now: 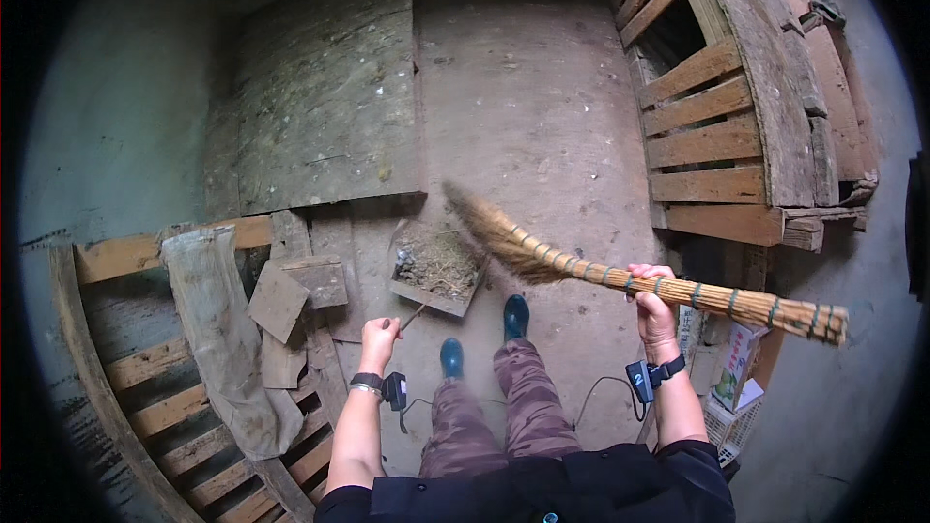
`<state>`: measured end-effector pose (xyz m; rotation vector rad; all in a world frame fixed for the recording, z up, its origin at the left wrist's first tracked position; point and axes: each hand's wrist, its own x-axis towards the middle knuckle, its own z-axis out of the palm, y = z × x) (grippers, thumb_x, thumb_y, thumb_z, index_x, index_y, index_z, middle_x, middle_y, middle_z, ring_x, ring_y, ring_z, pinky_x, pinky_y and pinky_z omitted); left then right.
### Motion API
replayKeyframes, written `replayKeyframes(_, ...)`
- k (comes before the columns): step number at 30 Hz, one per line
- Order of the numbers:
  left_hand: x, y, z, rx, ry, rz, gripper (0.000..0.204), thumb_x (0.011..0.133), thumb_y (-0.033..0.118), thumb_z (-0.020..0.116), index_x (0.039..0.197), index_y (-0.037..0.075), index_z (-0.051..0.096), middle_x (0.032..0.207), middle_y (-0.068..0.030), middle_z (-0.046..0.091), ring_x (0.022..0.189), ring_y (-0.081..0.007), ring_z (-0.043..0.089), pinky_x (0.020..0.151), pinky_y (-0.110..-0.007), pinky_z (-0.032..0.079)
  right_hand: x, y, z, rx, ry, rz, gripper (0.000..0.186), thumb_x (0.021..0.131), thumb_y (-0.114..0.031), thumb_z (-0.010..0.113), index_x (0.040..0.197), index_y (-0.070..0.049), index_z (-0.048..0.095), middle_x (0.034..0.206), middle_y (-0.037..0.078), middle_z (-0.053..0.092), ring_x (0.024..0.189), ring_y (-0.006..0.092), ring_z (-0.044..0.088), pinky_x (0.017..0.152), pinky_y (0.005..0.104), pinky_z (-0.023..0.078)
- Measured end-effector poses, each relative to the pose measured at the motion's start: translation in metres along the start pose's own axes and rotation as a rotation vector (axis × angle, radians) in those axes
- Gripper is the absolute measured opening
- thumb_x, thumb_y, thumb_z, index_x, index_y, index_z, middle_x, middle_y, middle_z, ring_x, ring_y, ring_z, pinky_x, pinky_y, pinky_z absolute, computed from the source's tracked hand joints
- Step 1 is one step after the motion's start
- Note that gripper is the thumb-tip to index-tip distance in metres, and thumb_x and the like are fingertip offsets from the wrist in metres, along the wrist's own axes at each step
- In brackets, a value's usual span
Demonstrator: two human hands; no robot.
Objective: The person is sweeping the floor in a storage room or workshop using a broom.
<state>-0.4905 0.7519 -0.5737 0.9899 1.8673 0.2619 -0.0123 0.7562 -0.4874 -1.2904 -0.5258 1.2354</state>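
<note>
A long straw broom (581, 266), bound with green ties, is gripped near mid-handle by my right hand (654, 310). Its handle end points right, and its bristles reach left above the floor. My left hand (380, 341) is closed around a thin dark handle (417, 312). That handle runs to a shallow, box-shaped dustpan (441, 301) resting on the floor. Straw and grey debris (436, 257) lie inside the dustpan. The bristle tips hang close to its far right corner; whether they touch it I cannot tell.
A large wooden board (329, 97) lies at the far left. Slatted wooden crates (702, 140) stand at the right. On the near left are a slatted pallet (174, 416), a draped sack (218, 329) and loose wood pieces (279, 302). A carton (738, 363) and white basket (731, 423) sit near right.
</note>
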Motion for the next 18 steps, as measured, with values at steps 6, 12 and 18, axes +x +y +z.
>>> replayKeyframes(6, -0.022, -0.018, -0.018, -0.017, -0.048, 0.007, 0.034, 0.082, 0.026, 0.058, 0.057, 0.003, 0.061, 0.05, -0.0027, 0.052, 0.05, -0.0113, 0.046, 0.05, -0.031, 0.036, 0.021, 0.02, 0.04, -0.14, -0.026, -0.398, 0.033, 0.062, -0.001, 0.052, 0.094, -0.005, 0.048, 0.099, 0.009, 0.051, 0.106, 0.0228, 0.047, 0.103, 0.0399, 0.028)
replayKeyframes(12, -0.045, -0.058, -0.047, 0.028, -0.081, 0.037, 0.035, 0.084, 0.027, 0.058, 0.059, 0.002, 0.061, 0.051, -0.0046, 0.054, 0.051, -0.0121, 0.048, 0.052, -0.031, 0.038, 0.053, 0.094, 0.084, -0.345, 0.072, -0.391, 0.033, 0.062, 0.003, 0.056, 0.092, -0.006, 0.047, 0.094, 0.005, 0.051, 0.093, 0.0171, 0.048, 0.089, 0.0301, 0.038)
replayKeyframes(18, -0.057, -0.089, -0.058, 0.078, -0.095, 0.009, 0.034, 0.083, 0.028, 0.058, 0.061, 0.002, 0.063, 0.054, -0.0077, 0.059, 0.053, -0.0151, 0.053, 0.055, -0.032, 0.042, -0.024, 0.229, 0.111, -0.341, -0.263, -0.238, 0.045, 0.068, -0.041, 0.076, 0.092, -0.012, 0.05, 0.108, 0.006, 0.054, 0.107, 0.0156, 0.046, 0.091, 0.0313, 0.035)
